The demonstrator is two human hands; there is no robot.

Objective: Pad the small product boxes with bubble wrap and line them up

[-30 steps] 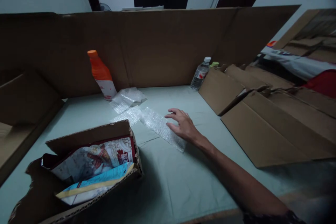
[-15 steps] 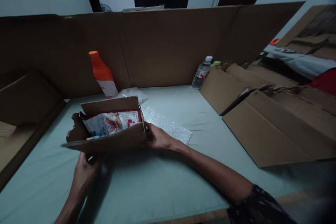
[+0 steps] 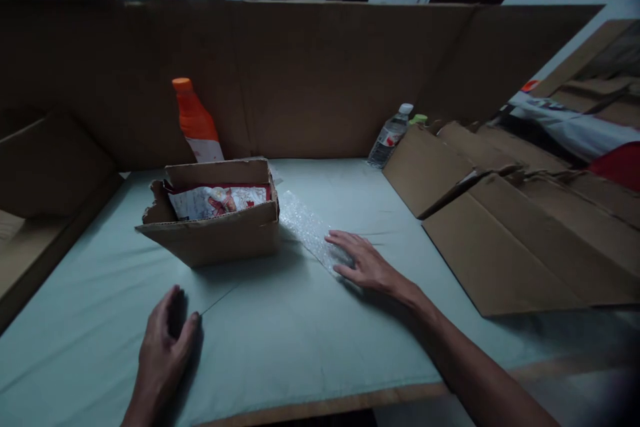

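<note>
An open cardboard box stands on the pale green cloth, left of the middle, with a printed red-and-white packet inside. My left hand is in front of the box, apart from it, thumb and fingers spread and nothing between them. To the right of the box lies a strip of bubble wrap. Over its near right end is my right hand, fingers apart; whether it touches the wrap I cannot tell. Part of the packet is hidden by the box's walls.
Behind the box stands an orange-topped bottle. A clear water bottle leans by the cardboard boxes on the right. A tall cardboard panel closes off the back; more cardboard stands at the left.
Both hands have let go of the cardboard box, which now rests on the cloth slightly farther back. My right hand has moved right to the bubble wrap; my left hand has drawn nearer to me.
</note>
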